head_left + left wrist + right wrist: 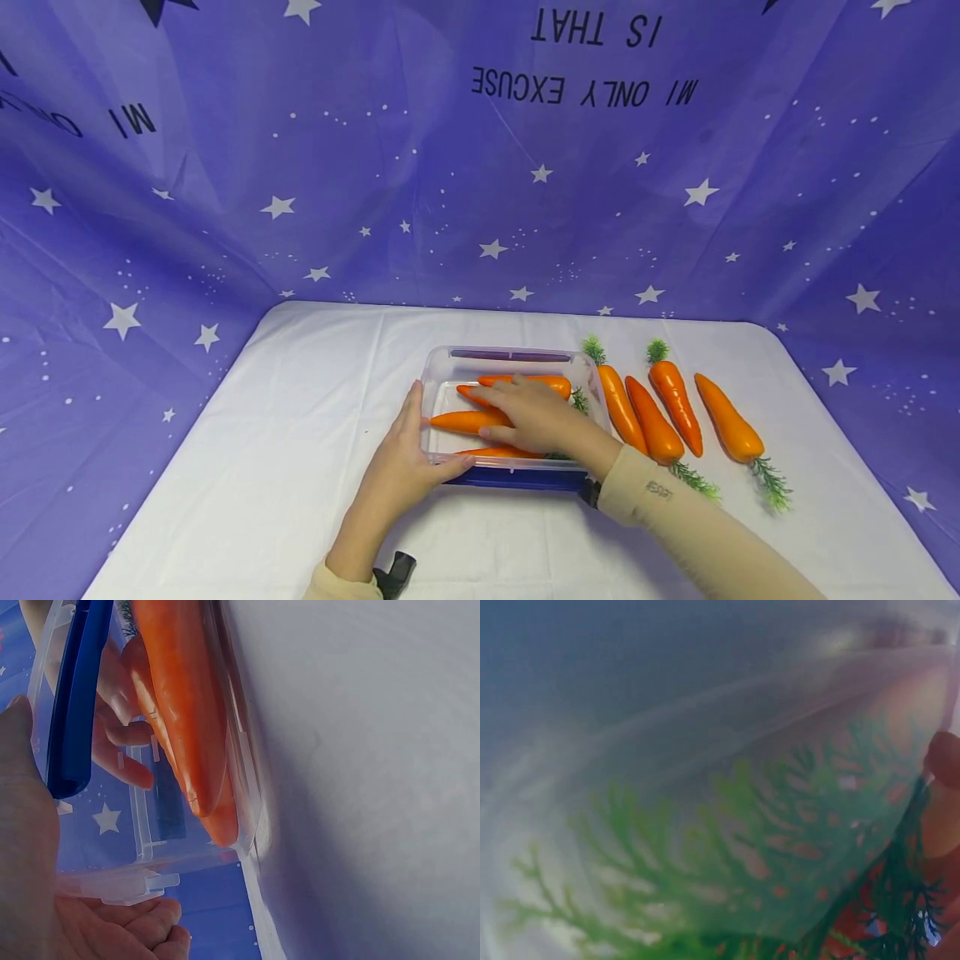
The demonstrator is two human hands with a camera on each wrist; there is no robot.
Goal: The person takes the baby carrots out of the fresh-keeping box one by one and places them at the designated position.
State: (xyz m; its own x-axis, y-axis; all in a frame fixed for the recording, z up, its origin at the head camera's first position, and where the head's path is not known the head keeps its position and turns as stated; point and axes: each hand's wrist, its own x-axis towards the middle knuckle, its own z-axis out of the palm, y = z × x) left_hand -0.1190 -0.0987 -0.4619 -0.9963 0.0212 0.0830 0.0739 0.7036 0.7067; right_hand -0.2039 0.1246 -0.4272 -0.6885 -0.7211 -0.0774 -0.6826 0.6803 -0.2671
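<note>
A clear plastic box point(592, 392) with blue side latches point(75, 697) stands on the white cloth, holding several orange carrots with green tops. My left hand point(401, 458) grips its near left corner, thumb at the front rim and fingers along the outer left wall. Inside the box, my right hand point(536, 414) lies over the carrots. Its fingers are spread, with the thumb beside one carrot point(457, 422) and the fingertips near another carrot's tip point(467, 390). From the left wrist, two carrots point(184, 712) show against the front wall. Green leaves point(705, 855) fill most of the right wrist view.
Right of the box lie several more carrots: one point(621, 408) close against its wall, then a redder carrot point(652, 417), another carrot point(675, 404) and one farther right point(727, 417). A purple starred backdrop point(450, 208) rises behind and beside the white table point(300, 417).
</note>
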